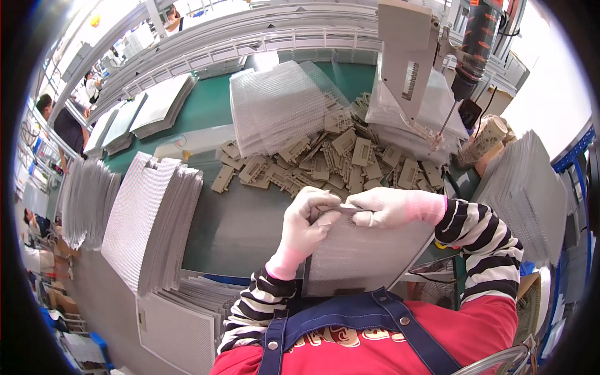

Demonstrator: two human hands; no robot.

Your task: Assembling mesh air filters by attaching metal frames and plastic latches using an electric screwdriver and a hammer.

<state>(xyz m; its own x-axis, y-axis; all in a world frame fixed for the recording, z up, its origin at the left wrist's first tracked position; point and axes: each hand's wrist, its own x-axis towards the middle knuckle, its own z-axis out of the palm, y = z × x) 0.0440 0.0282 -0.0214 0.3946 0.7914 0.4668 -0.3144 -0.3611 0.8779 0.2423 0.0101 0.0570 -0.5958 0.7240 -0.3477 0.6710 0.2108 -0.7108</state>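
Observation:
A grey mesh filter panel (369, 253) stands tilted at the bench's front edge, close against my body. My left hand (307, 220), in a white glove with a pink cuff, pinches its upper edge. Just beside it, my right hand (389, 207), gloved alike, grips the same edge with the thumb and fingers closed. A small piece at the edge between my fingertips is mostly covered, so its kind cannot be made out. Right beyond my hands lies a loose heap of beige plastic clip-like parts (361, 152).
Stacked mesh panels stand at the left (150, 219), on the far bench (275, 106) and at the right (528, 194). A grey machine head (406, 56) with a thin rod hangs over the back right. Other people (65, 122) are far off at the left.

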